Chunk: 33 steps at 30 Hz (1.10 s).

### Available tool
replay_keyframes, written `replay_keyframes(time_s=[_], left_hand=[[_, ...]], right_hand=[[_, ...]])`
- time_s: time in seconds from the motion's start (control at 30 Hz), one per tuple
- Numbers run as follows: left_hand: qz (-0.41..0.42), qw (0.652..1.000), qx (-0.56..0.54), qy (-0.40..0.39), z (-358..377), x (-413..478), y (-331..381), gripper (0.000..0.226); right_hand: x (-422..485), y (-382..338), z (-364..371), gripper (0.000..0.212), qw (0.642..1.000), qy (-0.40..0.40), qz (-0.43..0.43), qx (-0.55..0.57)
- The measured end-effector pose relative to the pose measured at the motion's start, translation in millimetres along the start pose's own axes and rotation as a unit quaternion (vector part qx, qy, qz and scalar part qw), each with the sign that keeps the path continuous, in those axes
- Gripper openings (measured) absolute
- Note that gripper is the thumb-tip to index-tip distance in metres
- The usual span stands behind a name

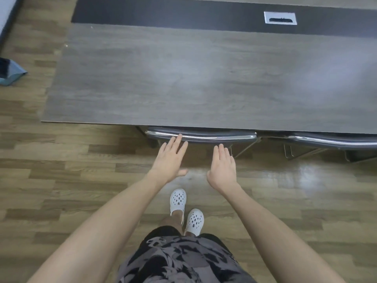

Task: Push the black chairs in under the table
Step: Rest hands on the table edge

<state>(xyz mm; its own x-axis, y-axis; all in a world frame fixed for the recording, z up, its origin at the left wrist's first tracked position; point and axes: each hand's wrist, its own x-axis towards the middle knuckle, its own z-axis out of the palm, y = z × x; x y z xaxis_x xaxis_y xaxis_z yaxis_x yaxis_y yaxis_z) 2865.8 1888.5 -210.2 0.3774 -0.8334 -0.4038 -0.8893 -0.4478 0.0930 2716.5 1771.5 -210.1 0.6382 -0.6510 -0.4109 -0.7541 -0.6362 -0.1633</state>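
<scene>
A long grey wood-grain table (pixel 183 78) fills the upper half of the head view. Under its near edge sits a black chair (pixel 212 136); only the curved top of its backrest and chrome legs show. A second black chair (pixel 330 140) sits to the right, also mostly under the table. My left hand (pixel 170 160) is flat with fingers apart, its fingertips at the first chair's backrest top. My right hand (pixel 223 168) is flat too, fingertips just short of the backrest. Neither hand holds anything.
A dark strip runs along the table's middle with a white cable hatch (pixel 280 17). A blue-grey object (pixel 10 72) lies on the wood floor at the left edge. My feet in white clogs (pixel 186 211) stand on the floor behind the chair.
</scene>
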Motion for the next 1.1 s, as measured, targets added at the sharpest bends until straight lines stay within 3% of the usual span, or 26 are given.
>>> replay_keyframes(time_s=[0.17,0.5,1.1], left_hand=[[-0.008,0.997,-0.058,-0.055,13,-37,2,0.089],[-0.011,0.997,-0.065,-0.042,5,-58,-46,0.088],[0.049,0.997,-0.045,-0.043,13,-98,-263,0.082]], right_hand=[[-25,-1,7,0.076,0.999,-0.006,-0.033,-0.019],[-33,-38,16,0.067,0.998,-0.011,-0.05,-0.033],[-29,-257,56,0.056,0.999,0.007,0.031,0.006]])
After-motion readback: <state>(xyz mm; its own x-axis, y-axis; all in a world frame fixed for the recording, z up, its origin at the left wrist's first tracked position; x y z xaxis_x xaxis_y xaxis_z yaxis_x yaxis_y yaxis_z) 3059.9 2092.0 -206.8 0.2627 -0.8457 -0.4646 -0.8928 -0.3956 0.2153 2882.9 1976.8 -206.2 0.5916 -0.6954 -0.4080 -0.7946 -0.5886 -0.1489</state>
